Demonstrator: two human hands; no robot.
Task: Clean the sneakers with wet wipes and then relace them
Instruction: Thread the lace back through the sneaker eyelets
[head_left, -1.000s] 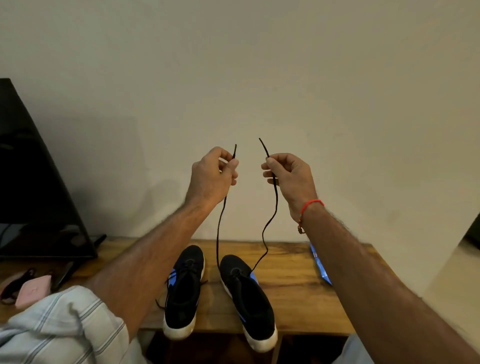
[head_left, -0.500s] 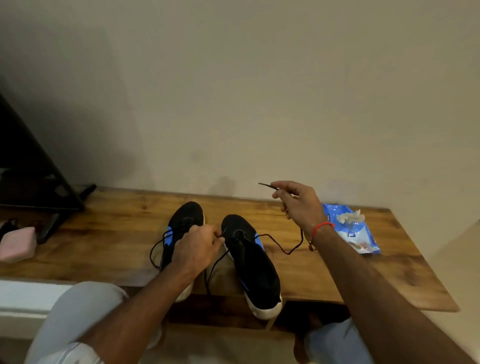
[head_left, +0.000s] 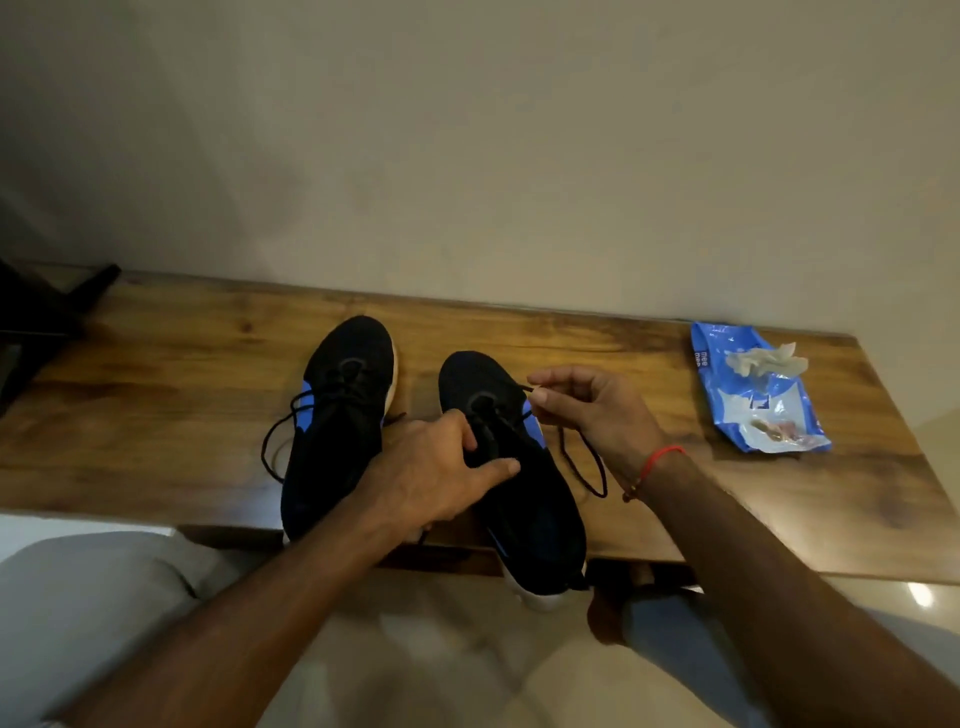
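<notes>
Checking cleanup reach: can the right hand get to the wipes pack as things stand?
Probably yes. Bare wooden table lies between the right hand and the wipes pack; its fingers pinch the lace, so it must let go first.

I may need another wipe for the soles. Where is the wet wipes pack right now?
In the head view, the wet wipes pack lies at the far right of the wooden bench near the wall, right of the right hand, a crumpled wipe on it.
</notes>
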